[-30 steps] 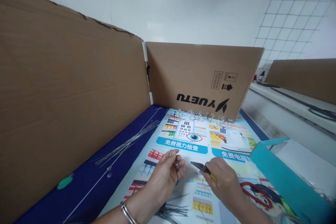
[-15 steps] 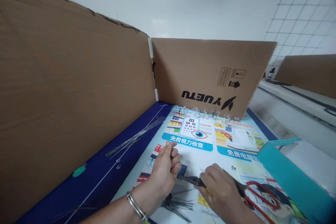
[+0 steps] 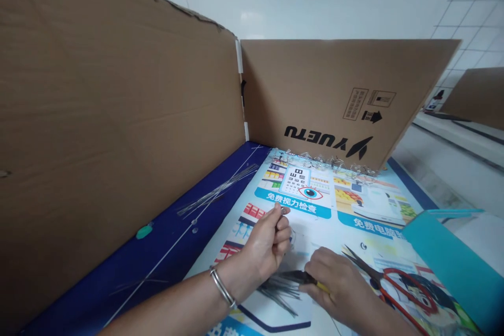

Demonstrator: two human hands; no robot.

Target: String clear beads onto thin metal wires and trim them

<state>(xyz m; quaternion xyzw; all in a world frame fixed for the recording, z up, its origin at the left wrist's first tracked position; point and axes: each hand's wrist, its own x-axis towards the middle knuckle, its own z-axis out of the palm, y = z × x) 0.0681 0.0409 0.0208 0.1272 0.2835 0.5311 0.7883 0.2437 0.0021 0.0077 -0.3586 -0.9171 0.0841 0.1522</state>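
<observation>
My left hand (image 3: pixel 264 245) is closed above the printed sheet, thumb and forefinger pinching a small shiny piece (image 3: pixel 283 211) too small to name. A silver bangle (image 3: pixel 222 287) circles that wrist. My right hand (image 3: pixel 333 279) is wrapped round black-nosed pliers (image 3: pixel 302 276) with a bit of yellow on the handle. The pliers' jaws point left, just below my left hand; whether they grip anything is unclear. Right beneath them lies a bundle of short grey wires (image 3: pixel 281 296). Red-handled scissors (image 3: pixel 378 276) rest partly open beside my right hand.
Tall cardboard panels (image 3: pixel 129 115) stand at the left and back (image 3: pixel 315 89). Clear small pieces (image 3: pixel 326 161) line the back panel's foot. Thin wires (image 3: pixel 218 189) and a green blob (image 3: pixel 144 231) lie on the blue strip. A teal box (image 3: pixel 444 252) is at right.
The view has shifted, so the scene sits farther right. The pliers have dropped closer to the wire bundle, and more of the scissors shows. My left hand keeps its pinch.
</observation>
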